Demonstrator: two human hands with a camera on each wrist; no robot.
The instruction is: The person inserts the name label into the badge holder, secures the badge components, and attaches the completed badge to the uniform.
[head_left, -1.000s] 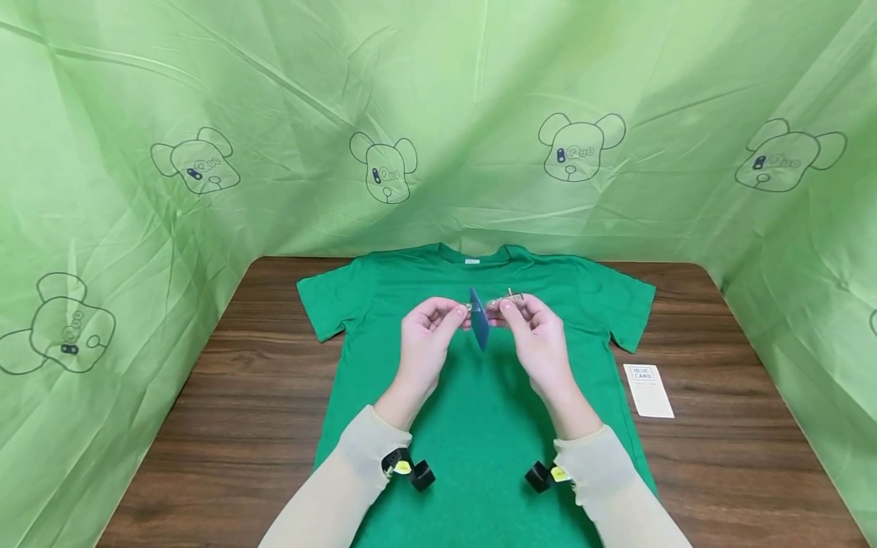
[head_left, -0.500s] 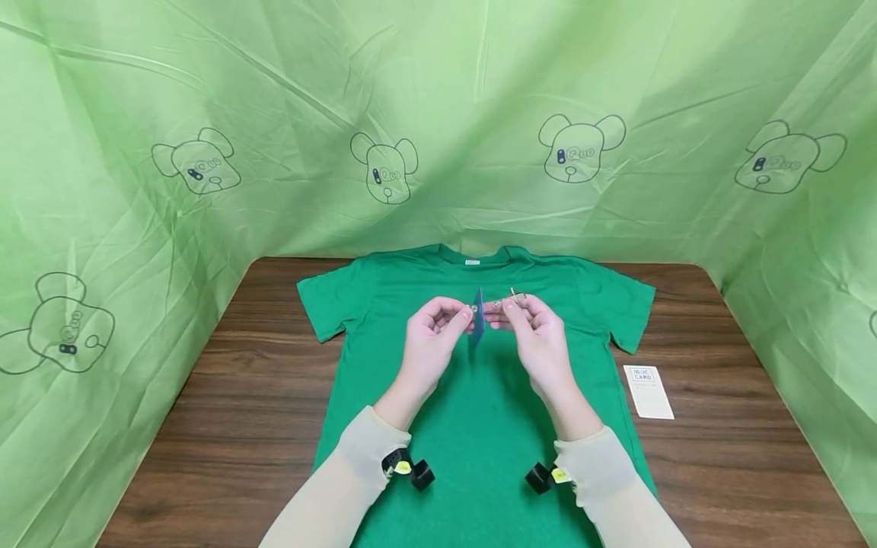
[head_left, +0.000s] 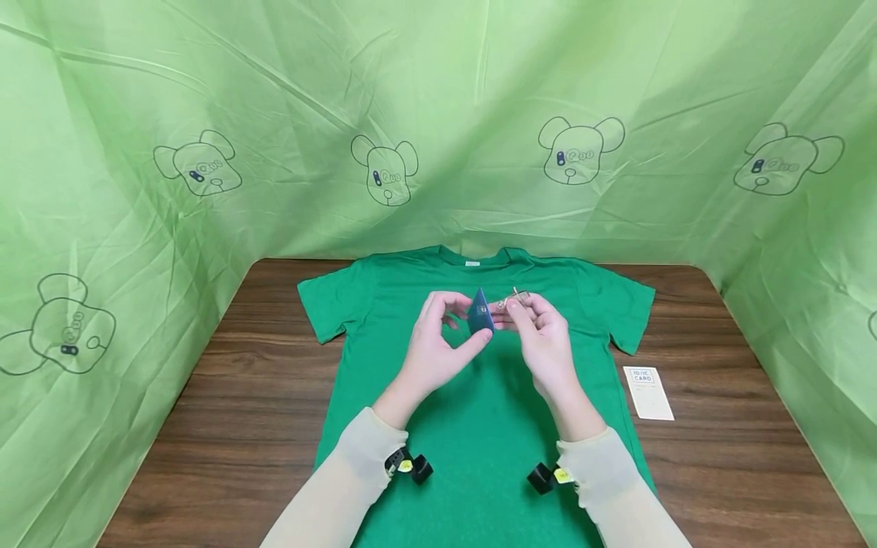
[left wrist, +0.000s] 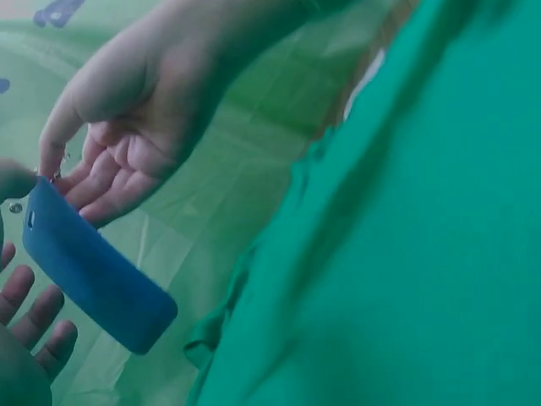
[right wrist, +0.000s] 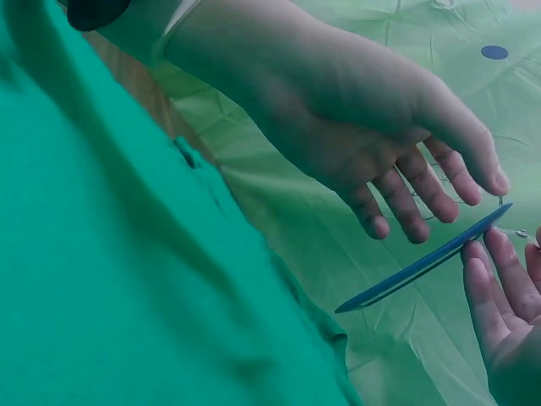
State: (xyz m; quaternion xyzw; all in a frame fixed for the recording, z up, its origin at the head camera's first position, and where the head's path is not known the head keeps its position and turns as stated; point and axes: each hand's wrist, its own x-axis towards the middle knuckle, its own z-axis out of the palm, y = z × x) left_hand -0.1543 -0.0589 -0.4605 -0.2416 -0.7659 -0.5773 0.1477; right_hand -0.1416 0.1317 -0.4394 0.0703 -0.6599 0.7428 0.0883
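A green T-shirt lies flat, front up, on the wooden table. Both hands hover over its chest. My left hand holds a small blue badge holder, thumb under its lower edge and fingers curved above it. My right hand pinches the metal clip at the holder's top. The left wrist view has the blue holder slanting below the right hand. In the right wrist view the holder is edge-on between the left hand and the right fingers.
A white ID card lies on the table right of the shirt's hem side. A green cloth backdrop with bear drawings closes in the table at the back and both sides. Bare wood shows left and right of the shirt.
The blue holder has turned from edge-on to face more toward me. My left thumb has slid under it and the left fingers have spread. The right hand has barely moved.
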